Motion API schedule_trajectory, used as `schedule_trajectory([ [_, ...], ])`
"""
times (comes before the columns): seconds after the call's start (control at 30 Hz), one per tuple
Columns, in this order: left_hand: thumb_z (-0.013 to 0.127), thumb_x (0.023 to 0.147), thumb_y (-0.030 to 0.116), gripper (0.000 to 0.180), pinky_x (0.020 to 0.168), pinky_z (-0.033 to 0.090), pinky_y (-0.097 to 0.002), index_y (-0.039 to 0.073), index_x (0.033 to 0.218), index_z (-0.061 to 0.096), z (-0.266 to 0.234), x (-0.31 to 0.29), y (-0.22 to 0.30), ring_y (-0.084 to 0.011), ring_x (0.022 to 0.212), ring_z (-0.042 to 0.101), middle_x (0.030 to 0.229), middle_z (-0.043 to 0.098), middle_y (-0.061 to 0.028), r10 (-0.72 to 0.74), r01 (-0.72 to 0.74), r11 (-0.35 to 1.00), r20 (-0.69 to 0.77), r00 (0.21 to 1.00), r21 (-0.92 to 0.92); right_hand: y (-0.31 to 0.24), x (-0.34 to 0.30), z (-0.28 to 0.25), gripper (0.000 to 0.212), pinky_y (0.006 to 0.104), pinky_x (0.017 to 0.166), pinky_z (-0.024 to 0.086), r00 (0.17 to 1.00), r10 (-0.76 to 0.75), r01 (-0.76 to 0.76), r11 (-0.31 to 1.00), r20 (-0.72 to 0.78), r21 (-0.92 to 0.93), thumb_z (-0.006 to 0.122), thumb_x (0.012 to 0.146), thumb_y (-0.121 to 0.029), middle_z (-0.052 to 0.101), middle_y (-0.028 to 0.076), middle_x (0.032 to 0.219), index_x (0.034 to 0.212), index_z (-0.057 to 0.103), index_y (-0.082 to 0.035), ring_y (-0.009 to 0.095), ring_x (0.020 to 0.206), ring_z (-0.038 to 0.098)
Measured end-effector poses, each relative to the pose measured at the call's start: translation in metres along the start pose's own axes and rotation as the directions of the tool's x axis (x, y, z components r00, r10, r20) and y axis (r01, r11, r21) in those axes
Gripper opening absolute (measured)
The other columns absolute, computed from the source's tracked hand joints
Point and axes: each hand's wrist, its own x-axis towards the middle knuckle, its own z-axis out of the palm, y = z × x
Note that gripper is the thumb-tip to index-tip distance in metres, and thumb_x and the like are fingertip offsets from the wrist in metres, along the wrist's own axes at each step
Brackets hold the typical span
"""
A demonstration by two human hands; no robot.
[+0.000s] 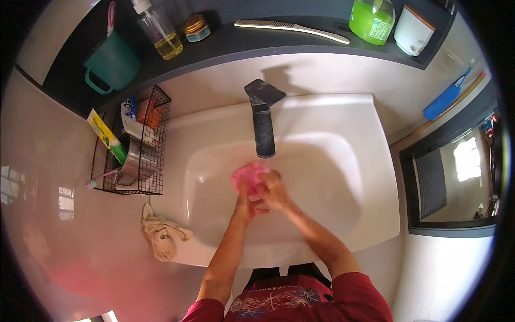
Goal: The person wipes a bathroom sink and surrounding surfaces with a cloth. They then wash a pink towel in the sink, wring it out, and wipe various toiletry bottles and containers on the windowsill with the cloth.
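Observation:
Inside the white sink [343, 209], a crumpled pink cloth [248, 174] is held just under the spout of the black faucet [263, 126]. My left hand [245, 206] grips its near side, with some fingers stretched out below it. Closed over the right part of the same cloth is my right hand [274, 192]. What looks like a thin stream of water falls from the spout onto the cloth, though it is faint.
On the sink's left rim lie a beige rag [161, 236] and, behind it, a black wire basket [158, 155] with toothpaste tubes and a metal cup. A dark shelf [214, 51] above carries a green mug [113, 61], a comb [289, 29] and bottles. A framed mirror [453, 172] stands right.

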Motion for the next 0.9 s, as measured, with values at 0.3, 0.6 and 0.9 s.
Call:
schedule_trajectory([
  [0.3, 0.042, 0.092, 0.05, 0.047, 0.079, 0.048, -0.04, 0.017, 0.125, 0.044, -0.023, 0.018, -0.002, -0.0222, 0.103, 0.053, 0.118, 0.05, -0.0052, 0.453, -0.257, 0.874, 0.499, 0.739, -0.412, -0.11, -0.008, 0.018, 0.022, 0.0422, 0.064, 0.045, 0.976, -0.136, 0.112, 0.983, -0.17, -0.144, 0.067, 0.074, -0.019, 0.057, 0.013, 0.086, 0.088, 0.057, -0.007, 0.033, 0.081, 0.057],
  [0.6, 0.048, 0.095, 0.033, 0.041, 0.096, 0.045, -0.0351, 0.011, 0.129, 0.044, 0.024, -0.003, -0.028, -0.0204, 0.114, 0.053, 0.124, 0.053, -0.0062, 0.285, -0.261, 0.921, 0.045, 0.957, -0.288, -0.025, 0.035, -0.009, 0.029, 0.0455, 0.054, 0.046, 0.895, 0.361, -0.384, 0.923, -0.261, -0.038, 0.061, 0.085, -0.025, 0.059, 0.019, 0.062, 0.069, 0.059, 0.0, 0.037, 0.06, 0.06],
  [0.9, 0.06, 0.087, 0.036, 0.041, 0.094, 0.044, -0.0403, 0.013, 0.12, 0.051, -0.01, 0.014, -0.038, -0.0217, 0.108, 0.053, 0.112, 0.057, -0.0052, 0.288, -0.282, 0.897, -0.035, 0.957, -0.339, -0.021, -0.001, 0.002, 0.024, 0.0484, 0.063, 0.048, 0.941, 0.338, -0.331, 0.929, 0.018, -0.165, 0.061, 0.084, -0.026, 0.063, 0.019, 0.085, 0.085, 0.057, -0.003, 0.039, 0.078, 0.061],
])
